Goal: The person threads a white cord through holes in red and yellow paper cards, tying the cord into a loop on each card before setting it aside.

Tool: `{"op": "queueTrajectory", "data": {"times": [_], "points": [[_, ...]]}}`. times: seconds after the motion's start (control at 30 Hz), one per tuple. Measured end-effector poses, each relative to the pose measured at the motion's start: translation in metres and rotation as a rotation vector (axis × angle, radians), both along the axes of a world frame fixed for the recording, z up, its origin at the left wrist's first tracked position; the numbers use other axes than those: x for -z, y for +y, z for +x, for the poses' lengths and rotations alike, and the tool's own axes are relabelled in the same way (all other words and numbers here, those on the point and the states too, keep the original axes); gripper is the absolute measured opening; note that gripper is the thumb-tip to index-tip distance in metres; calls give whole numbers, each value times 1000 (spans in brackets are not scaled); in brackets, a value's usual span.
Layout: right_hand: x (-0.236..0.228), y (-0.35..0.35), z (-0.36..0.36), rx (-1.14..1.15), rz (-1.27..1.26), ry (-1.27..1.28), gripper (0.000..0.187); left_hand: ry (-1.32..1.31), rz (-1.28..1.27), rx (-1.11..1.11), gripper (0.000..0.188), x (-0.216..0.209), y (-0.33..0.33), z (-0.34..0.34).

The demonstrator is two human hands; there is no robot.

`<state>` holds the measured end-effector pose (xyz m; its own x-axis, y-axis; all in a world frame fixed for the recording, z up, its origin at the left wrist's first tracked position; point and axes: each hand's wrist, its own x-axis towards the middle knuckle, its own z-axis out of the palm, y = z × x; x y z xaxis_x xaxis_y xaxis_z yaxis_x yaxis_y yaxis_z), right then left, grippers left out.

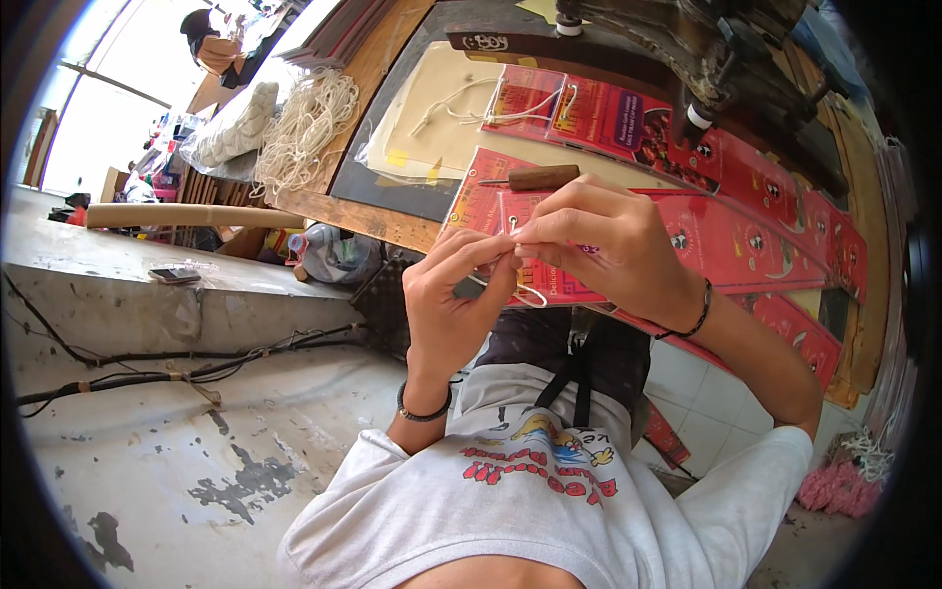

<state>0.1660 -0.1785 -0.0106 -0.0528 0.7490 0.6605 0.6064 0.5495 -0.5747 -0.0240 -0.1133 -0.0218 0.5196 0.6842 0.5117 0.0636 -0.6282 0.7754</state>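
Note:
My left hand [453,292] and my right hand [610,243] meet fingertip to fingertip over the table's near edge. Both are closed in a pinch on a thin white cord [532,295], whose loop hangs below the fingers. The cord runs by the holed corner of a red printed menu card [579,287] with a glossy face. Just beyond my fingers, an awl [543,178] with a wooden handle lies on another red card [483,169], its metal tip pointing left. The fingertips hide how the cord is tied or twisted.
Corded red cards [530,98] lie farther back, under a dark metal machine [687,49]. A heap of white cords [312,123] sits at the table's left, beside a bagged bundle [235,126]. A phone [175,276] rests on the ledge. Black cables [196,375] run along the wall.

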Motion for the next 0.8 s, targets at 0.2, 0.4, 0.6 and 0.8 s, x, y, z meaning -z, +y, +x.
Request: {"op": "queueTrajectory", "data": {"times": [0.2, 0.4, 0.6, 0.8], "points": [[-2, 0, -5, 72, 54, 84, 8, 4, -99, 54, 17, -2, -2, 1], [-5, 2, -6, 38, -29, 275, 8, -22, -337, 156, 16, 3, -5, -3], [1, 8, 3, 50, -20, 159, 10, -139, -429, 131, 18, 7, -4, -4], [-2, 6, 1, 35, -86, 211, 9, 36, -390, 76, 17, 2, -1, -10]]}}
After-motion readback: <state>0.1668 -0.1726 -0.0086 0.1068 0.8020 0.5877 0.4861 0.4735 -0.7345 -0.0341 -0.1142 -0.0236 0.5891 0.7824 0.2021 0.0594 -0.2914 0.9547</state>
